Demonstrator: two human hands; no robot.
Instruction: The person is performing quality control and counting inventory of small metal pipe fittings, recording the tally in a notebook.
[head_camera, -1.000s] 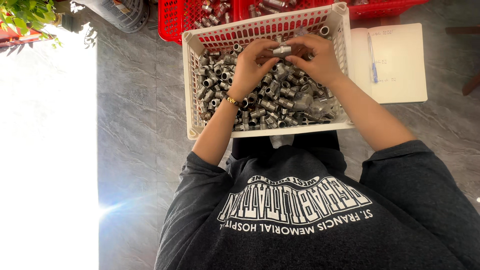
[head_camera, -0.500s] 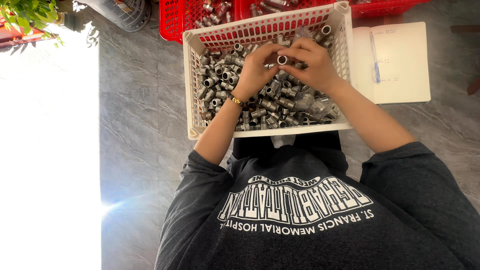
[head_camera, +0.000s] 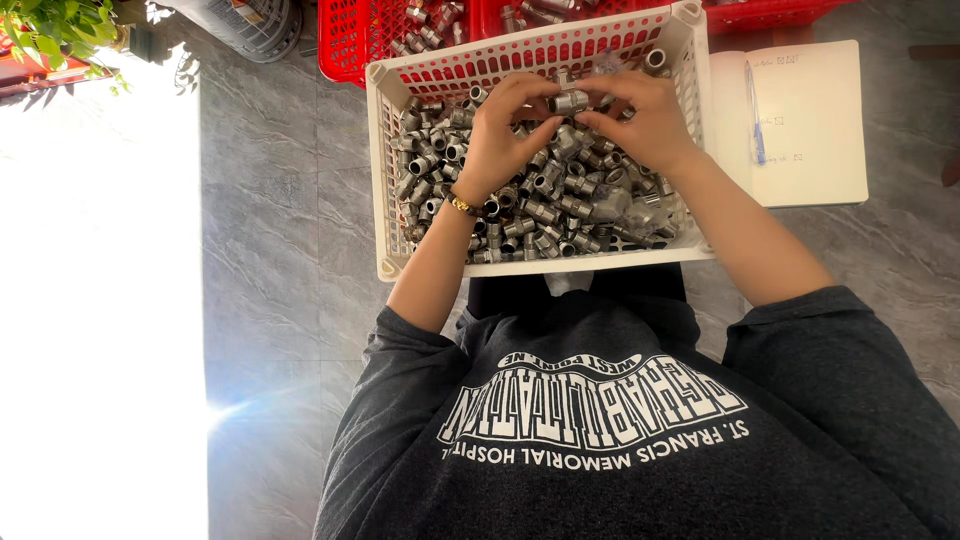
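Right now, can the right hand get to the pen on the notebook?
Probably yes. The pen lies uncovered on the open notebook, just beside the right hand, but that hand is holding a metal fitting with the left hand.

No packages, labels, signs or screens, as far as visible.

1. Both bare forearms reach forward from dark grey sleeves and converge.
2. The left hand curls, its fingertips pinching together near the right hand's.
3. The right hand arches knuckles-up, fingers bent inward in a matching pinch.
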